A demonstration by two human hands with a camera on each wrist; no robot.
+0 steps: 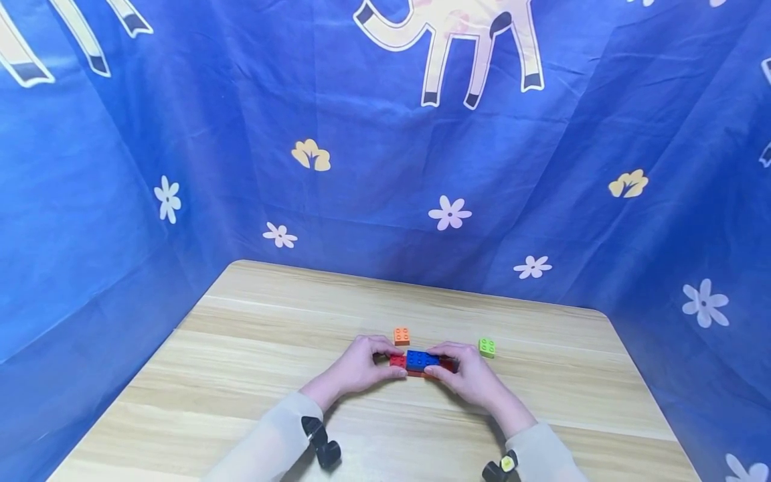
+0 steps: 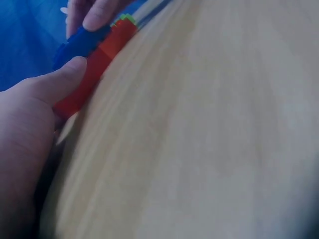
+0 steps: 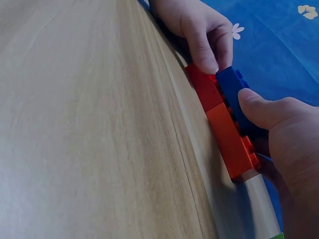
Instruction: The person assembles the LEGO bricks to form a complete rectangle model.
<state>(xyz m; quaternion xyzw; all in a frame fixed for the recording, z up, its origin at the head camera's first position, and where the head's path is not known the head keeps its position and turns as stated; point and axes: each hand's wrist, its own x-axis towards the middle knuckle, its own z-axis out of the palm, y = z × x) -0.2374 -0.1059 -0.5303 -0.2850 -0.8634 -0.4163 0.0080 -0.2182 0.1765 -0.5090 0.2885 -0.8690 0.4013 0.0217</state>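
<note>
A blue brick (image 1: 420,360) lies on top of a red brick (image 1: 397,361) and an orange-red brick (image 3: 229,142), which stand end to end on the table. It spans the seam between them, as the right wrist view shows. My left hand (image 1: 359,365) holds the red brick at its left end, thumb on the near side and fingers on the far side. With thumb and fingers, my right hand (image 1: 466,371) pinches the right part of the blue brick. In the left wrist view the left thumb (image 2: 70,79) partly covers the bricks.
Just behind the joined bricks sits a small orange brick (image 1: 401,336). A small light-green brick (image 1: 486,347) lies beyond the right hand. The wooden table (image 1: 289,314) is bordered at the back and sides by a blue patterned cloth (image 1: 373,181).
</note>
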